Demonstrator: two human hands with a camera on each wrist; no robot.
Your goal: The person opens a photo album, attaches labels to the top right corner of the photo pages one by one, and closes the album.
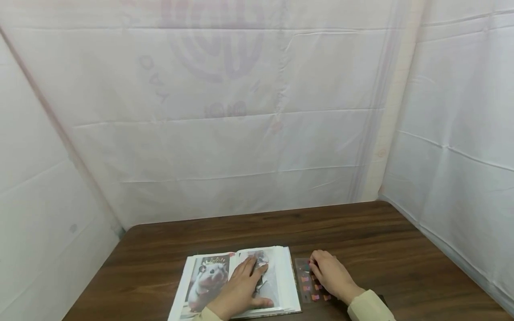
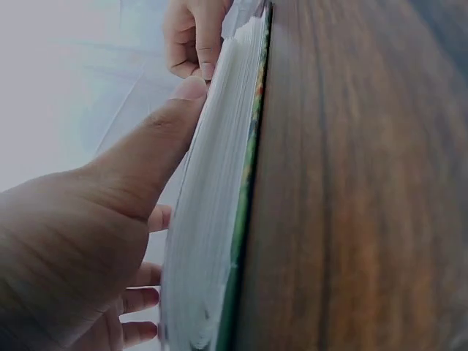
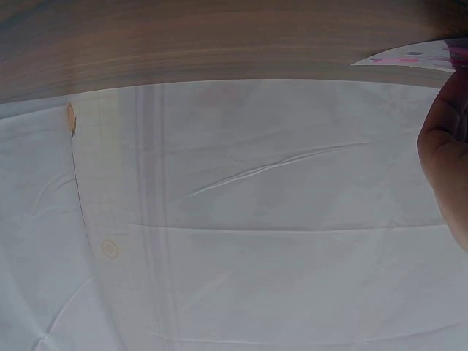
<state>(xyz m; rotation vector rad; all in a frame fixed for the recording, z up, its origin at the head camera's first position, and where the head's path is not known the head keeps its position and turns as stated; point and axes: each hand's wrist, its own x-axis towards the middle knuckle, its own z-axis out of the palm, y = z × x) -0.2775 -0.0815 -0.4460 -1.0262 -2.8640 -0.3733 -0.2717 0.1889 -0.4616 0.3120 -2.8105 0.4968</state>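
Book point(image 1: 275, 278) lies open, apart from table's point(image 1: 341, 232) far edge; left hand point(image 1: 239, 290), spread wide, presses it; right hand point(image 1: 332, 275) touches stickers point(image 1: 306, 288), grip unclear.

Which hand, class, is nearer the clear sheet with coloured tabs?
Right. The right hand partly covers the clear sheet in the head view; the left hand rests on the book, left of the sheet.

Open book point(image 1: 287, 278) on brown table point(image 1: 341, 229). Left hand point(image 1: 241, 289) rests across the book's right page — thumb spread. Right of the book — clear sheet point(image 1: 305, 290) bearing small colored pieces point(image 1: 315, 297), right hand point(image 1: 332, 276) over it. Beyond the book, white cloth point(image 1: 241, 151).
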